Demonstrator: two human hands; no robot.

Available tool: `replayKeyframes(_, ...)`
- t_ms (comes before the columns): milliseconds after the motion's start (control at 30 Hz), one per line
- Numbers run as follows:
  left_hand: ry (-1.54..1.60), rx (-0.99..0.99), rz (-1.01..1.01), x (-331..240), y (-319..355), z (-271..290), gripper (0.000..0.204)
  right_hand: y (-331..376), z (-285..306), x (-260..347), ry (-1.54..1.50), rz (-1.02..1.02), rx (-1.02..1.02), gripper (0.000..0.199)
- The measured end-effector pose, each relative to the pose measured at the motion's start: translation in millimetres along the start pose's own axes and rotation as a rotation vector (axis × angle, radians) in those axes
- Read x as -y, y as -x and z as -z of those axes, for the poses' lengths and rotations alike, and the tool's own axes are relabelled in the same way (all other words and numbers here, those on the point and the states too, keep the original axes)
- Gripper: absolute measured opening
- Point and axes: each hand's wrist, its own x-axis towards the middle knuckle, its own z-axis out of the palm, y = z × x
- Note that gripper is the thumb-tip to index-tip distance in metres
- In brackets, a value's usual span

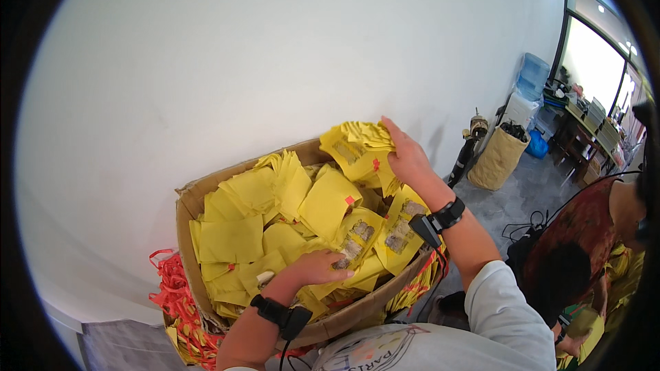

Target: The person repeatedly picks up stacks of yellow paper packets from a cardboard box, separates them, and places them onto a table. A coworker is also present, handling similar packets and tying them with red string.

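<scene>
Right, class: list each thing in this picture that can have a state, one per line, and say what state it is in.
Cardboard box: open, heaped with yellow packets.
Bundle of yellow packets: lifted above the box, gripped by the right hand.
Left hand: resting on the packets in the box, fingers curled.
Red strings: loose, tangled beside the box.
Tan sack: upright, open, filled.

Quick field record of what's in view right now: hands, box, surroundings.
left hand: resting on yellow packets in the box, fingers on one with a clear window
right hand: gripping a stack of packets, raised over the box's far end
box: open cardboard, heaped with packets
wrists: black bands, both
red strips: piled outside the box, left
sack: on the floor, right
other person: right edge
</scene>
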Motion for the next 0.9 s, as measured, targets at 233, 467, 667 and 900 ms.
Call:
replayKeyframes(233, 0.587, -0.247, -0.003, -5.1, 38.9, 10.6, 0.075, 33.4, -0.3, 43.6, -0.643, -0.086, -0.386, 0.065)
replayKeyframes(467, 1.498, -0.559, -0.347, -27.3, 57.4, 21.3, 0.075, 90.7, -45.2, 103.8, -1.477, -0.482, -0.34, 0.057)
replayKeyframes(667, 1.675, -0.947, -0.483, -27.6, 73.1, 31.1, 0.042, 143.7, -64.6, 139.8, -1.403, -0.491, 0.076, 0.057)
replayKeyframes(900, 1.574, -1.002, -0.355, 0.0, 112.6, 45.5, 0.036, 90.1, -39.5, 99.5, -1.34, -0.327, 0.636, 0.081)
